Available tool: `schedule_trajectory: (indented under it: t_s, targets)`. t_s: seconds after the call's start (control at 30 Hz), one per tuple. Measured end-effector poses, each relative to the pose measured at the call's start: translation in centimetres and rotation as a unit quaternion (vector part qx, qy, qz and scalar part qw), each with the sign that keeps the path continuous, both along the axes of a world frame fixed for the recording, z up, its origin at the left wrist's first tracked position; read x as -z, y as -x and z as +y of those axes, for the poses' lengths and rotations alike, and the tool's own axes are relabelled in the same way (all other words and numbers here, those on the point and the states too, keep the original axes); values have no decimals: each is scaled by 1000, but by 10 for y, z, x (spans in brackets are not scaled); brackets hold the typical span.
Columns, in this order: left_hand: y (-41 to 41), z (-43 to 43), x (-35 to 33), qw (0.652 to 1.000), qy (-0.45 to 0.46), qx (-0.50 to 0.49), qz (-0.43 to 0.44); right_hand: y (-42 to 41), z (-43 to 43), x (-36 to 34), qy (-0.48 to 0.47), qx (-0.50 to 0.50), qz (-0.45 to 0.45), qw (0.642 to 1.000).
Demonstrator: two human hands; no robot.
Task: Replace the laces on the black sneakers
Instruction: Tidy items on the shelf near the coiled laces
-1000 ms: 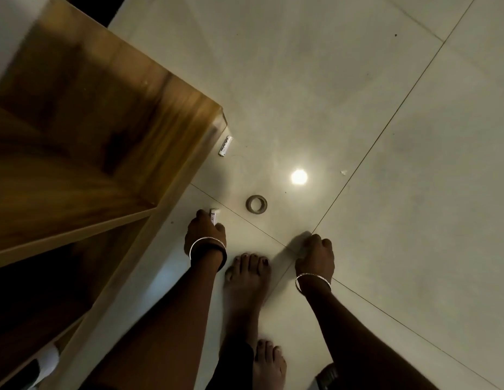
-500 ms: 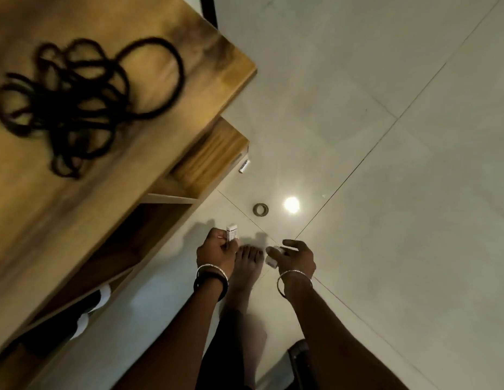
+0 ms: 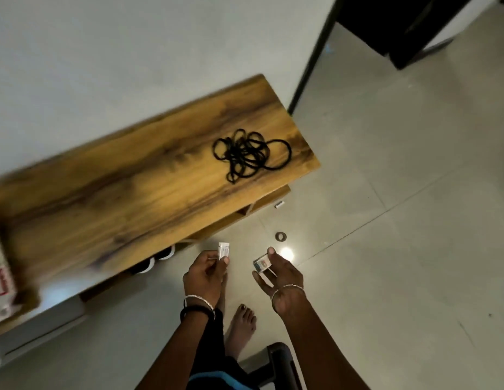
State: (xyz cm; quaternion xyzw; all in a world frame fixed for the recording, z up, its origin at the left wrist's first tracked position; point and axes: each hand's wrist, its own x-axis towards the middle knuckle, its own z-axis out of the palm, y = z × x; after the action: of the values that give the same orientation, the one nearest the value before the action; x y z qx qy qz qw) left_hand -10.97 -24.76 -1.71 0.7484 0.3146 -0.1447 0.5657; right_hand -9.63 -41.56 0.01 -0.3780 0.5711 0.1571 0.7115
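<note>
A tangle of black laces (image 3: pixel 249 156) lies on the top of a wooden shoe rack (image 3: pixel 132 192), near its right end. Black sneakers with white soles (image 3: pixel 155 258) peek out from the rack's lower shelf. My left hand (image 3: pixel 207 274) pinches a small white packet (image 3: pixel 224 250) between thumb and fingers. My right hand (image 3: pixel 279 273) holds a small printed box (image 3: pixel 261 264) against its fingers. Both hands hover over the floor in front of the rack.
On the tiled floor lie a small ring (image 3: pixel 280 236) and a white tube-like piece (image 3: pixel 279 204) beside the rack's corner. My bare foot (image 3: pixel 242 325) stands below the hands. A dark chair edge (image 3: pixel 281 358) is at the bottom. A printed box (image 3: pixel 0 274) sits at the rack's left end.
I have risen from the floor: both hands lifted the small items up and the view pulled back, bringing the rack's top and the laces into sight.
</note>
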Motion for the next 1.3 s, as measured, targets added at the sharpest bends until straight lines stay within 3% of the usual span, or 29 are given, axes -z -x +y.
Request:
schedule_trajectory:
  t_s: [0.17,0.33,0.63,0.8,1.03,1.3]
  targets:
    - [14,63,-71,991,21,-129,-20,-4,79,-68,-19,-75,-15,997]
    - [23,128,-102,981,27,-192,-20,-18,148,-93,-26,-135,-26,990]
    - [37,281,-113,948,-3,-319,8,-46,306,-90,-36,-259,-70,963]
    - [45,378,-93,941,-50,-332,41,-51,405,-78,-33,-353,-88,931]
    - [30,482,-78,923,-130,-356,58,-58,509,-40,66,-480,-129,865]
    - [13,548,-36,933,-179,-263,166,-73,578,-4,215,-590,-211,749]
